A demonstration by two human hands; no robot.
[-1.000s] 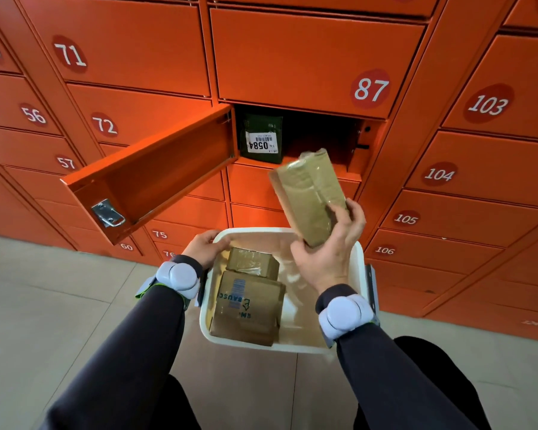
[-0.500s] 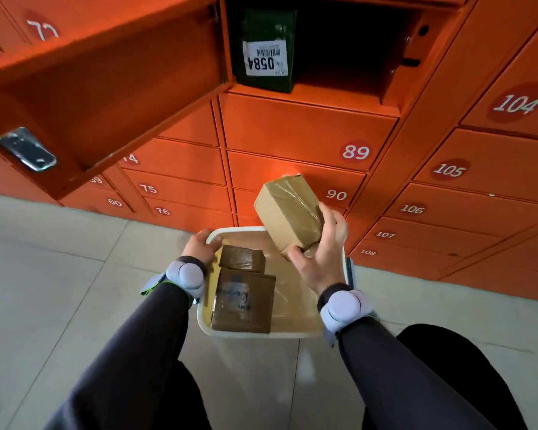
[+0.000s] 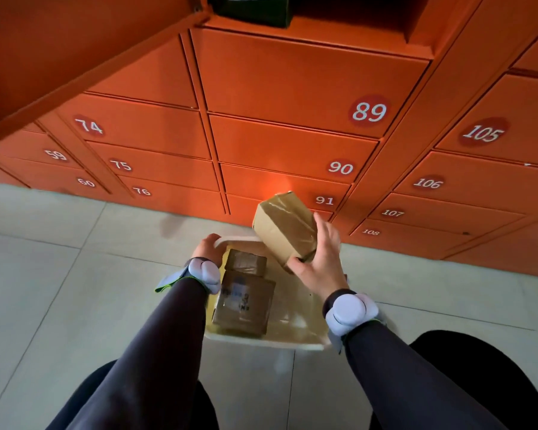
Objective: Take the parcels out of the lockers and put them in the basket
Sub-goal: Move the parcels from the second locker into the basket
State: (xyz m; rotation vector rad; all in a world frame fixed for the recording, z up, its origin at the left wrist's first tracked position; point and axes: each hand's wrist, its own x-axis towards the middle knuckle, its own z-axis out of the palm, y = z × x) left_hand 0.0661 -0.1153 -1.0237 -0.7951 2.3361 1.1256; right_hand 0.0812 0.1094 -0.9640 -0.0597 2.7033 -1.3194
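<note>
Lower now, the right hand (image 3: pixel 319 259) has carried the parcel (image 3: pixel 284 226) down over the basket (image 3: pixel 292 344), fingers wrapped round its lower end; left hand (image 3: pixel 207 248) grips the rim; best lower it into the bare right side beside two boxes (image 3: pixel 244 302); pale tiled floor (image 3: pixel 59 274), orange lockers (image 3: pixel 292 88) behind.

dark long sleeves (image 3: pixel 156 342), pale rounded wrist trackers (image 3: pixel 350 310) on green-edged grey straps, black trousers (image 3: pixel 466 361)

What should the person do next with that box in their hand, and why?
Probably lower the taped box into the basket's free right side and let go. The right hand holds it tilted just above the rim, the left hand steadies the basket, and two parcels fill its left.
</note>
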